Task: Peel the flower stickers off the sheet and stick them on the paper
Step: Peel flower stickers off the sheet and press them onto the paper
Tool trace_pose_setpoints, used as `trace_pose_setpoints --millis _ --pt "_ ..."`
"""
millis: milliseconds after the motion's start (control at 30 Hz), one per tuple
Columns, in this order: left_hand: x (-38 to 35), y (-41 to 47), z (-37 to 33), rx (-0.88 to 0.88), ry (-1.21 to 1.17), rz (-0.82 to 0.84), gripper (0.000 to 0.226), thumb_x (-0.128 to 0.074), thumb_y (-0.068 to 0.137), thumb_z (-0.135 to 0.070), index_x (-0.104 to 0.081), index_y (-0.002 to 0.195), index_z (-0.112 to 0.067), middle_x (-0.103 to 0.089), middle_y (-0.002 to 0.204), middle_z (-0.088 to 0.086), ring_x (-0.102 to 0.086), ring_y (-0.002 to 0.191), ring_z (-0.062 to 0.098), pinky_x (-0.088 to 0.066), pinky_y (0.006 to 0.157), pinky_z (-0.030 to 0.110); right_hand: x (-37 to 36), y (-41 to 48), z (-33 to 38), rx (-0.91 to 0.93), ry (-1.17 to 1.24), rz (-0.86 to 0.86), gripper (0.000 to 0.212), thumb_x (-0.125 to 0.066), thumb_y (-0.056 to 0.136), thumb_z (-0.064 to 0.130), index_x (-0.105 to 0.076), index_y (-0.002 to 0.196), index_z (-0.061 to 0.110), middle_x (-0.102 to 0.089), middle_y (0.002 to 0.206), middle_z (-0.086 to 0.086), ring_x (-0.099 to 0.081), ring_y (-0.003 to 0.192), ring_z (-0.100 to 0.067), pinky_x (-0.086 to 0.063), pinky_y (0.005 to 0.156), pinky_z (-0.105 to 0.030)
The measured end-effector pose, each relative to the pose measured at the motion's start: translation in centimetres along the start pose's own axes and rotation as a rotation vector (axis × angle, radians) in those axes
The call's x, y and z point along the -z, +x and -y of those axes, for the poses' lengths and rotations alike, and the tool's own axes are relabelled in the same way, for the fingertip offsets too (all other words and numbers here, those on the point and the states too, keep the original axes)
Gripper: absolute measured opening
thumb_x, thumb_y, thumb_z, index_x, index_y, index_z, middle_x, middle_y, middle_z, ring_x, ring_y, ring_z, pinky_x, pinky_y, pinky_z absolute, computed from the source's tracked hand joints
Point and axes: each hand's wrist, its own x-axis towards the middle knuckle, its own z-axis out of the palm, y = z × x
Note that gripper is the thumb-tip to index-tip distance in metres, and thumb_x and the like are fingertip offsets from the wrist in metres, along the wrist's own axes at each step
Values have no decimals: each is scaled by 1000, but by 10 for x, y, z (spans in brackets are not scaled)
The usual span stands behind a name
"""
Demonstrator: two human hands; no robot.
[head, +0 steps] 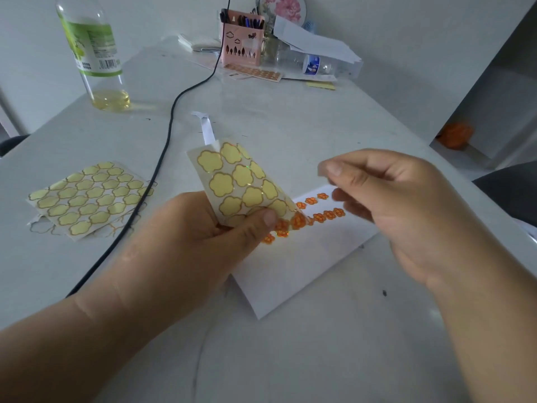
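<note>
My left hand (203, 237) grips a curled sticker sheet (244, 181) by its lower edge, thumb on top. Most of its flower shapes are bare yellow outlines; one orange flower sticker (298, 221) shows at its lower right corner. Under the hands a white paper (305, 266) lies on the table, with two short rows of orange flower stickers (328, 214) stuck on it. My right hand (386, 199) hovers above the paper's right end with curled fingers, thumb against forefinger; nothing is visible between them.
Used yellow sticker sheets (90, 196) lie at the left, crossed by a black cable (168, 135). A bottle (93, 50) with yellow liquid stands at back left. A pink pen holder (242, 39), papers and a lying bottle (316, 64) crowd the far edge.
</note>
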Motion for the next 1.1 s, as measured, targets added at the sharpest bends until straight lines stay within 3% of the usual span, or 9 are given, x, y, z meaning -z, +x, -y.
trace_pose_setpoints --millis 100,200,367,467,600,700,800,933,1100 --pt "-1 3 0 59 -9 -47 44 -68 73 -66 -76 95 -29 -80 77 -3 -68 53 -8 -50 49 5 18 12 -19 17 -348 -169 13 -71 84 53 -78 89 43 -76 86 22 -68 78 4 -49 69 -27" --pt "-3 4 0 118 -23 -67 35 -74 77 -57 -75 98 -29 -79 79 2 -66 51 -7 -50 48 5 23 20 -37 7 -688 -211 8 -73 86 41 -76 82 35 -69 84 13 -64 81 -4 -55 72 -34" --pt "-2 2 -2 130 17 -54 31 -71 80 -48 -79 75 -18 -79 74 -6 -65 50 -11 -45 47 1 9 27 -46 -37 -797 -169 6 -74 84 41 -77 80 38 -66 88 10 -64 84 -9 -58 76 -37" --pt "-1 1 -7 127 44 -44 25 -70 79 -52 -75 96 -34 -79 73 -5 -64 47 -10 -44 45 1 11 27 -47 -38 -831 -158 5 -75 84 43 -78 80 41 -66 89 12 -63 84 -7 -58 74 -34" --pt "-2 -1 -13 131 18 -21 20 -70 79 -51 -78 62 -44 -73 56 -24 -64 48 -16 -41 44 -2 11 27 -45 -88 -846 -192 6 -75 85 43 -77 80 41 -65 90 12 -64 86 -12 -58 74 -35" --pt "-2 -1 -15 136 37 -22 25 -77 81 -58 -79 65 -39 -70 56 -31 -64 50 -17 -42 45 -1 6 27 -45 -97 -874 -155 7 -74 85 40 -76 79 41 -63 87 12 -63 85 -12 -57 73 -33" --pt "0 0 -23 201 165 -1 16 -57 68 -86 -67 78 -78 -70 69 -44 -67 69 -21 -41 49 2 8 30 -43 -168 -913 -28 11 -71 88 43 -78 83 38 -69 90 11 -65 89 -14 -59 80 -37" --pt "3 0 -23 207 172 -14 33 -49 60 -83 -74 73 -65 -70 71 -46 -65 72 -24 -41 49 -3 10 31 -28 -296 -951 158 20 -61 94 56 -77 92 44 -66 95 14 -64 96 -15 -56 88 -39" --pt "0 0 -21 181 229 -8 10 -59 71 -93 -60 80 -87 -70 74 -46 -68 74 -21 -50 62 15 -7 18 -17 -169 -1259 153 30 -42 100 44 -70 106 36 -59 109 6 -58 104 -26 -43 77 -35"
